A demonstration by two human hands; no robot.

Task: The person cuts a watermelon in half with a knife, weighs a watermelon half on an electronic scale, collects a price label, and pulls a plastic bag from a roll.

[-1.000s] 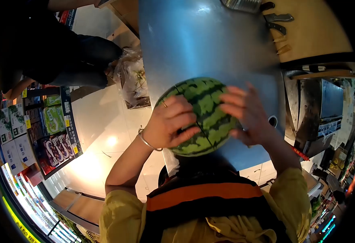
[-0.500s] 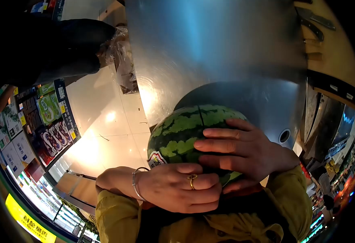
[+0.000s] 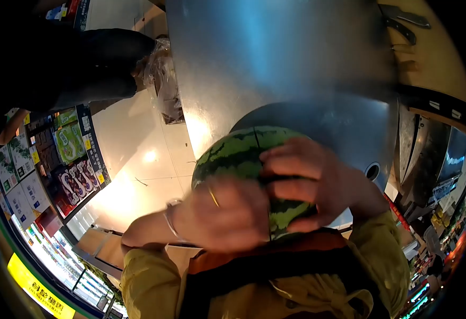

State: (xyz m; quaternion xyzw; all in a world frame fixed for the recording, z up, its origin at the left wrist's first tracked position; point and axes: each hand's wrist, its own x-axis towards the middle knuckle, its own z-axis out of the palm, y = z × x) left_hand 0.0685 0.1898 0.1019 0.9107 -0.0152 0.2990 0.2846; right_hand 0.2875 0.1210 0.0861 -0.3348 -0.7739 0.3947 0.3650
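A large striped watermelon (image 3: pixel 233 154) is at the near edge of the metal table (image 3: pixel 296 58), close against my apron. A dark line runs down its rind. My right hand (image 3: pixel 310 183) lies over its right side with the fingers apart and slightly bent. My left hand (image 3: pixel 222 212), with a ring and a bracelet, is at its near left side. That hand is smeared by motion, its fingers look curled, and what they hold, if anything, is hidden.
Knives (image 3: pixel 401 31) lie on a yellowish board (image 3: pixel 440 58) at the upper right. A round hole (image 3: pixel 372 170) is in the table's right part. At the left are a person's legs (image 3: pixel 105 64), a plastic-lined box (image 3: pixel 166 87) and shelves of packages (image 3: pixel 73 154).
Since the first frame the watermelon has turned and come nearer to my body. Its sticker, visible half a second ago, is now hidden. My left hand has risen slightly and blurred.
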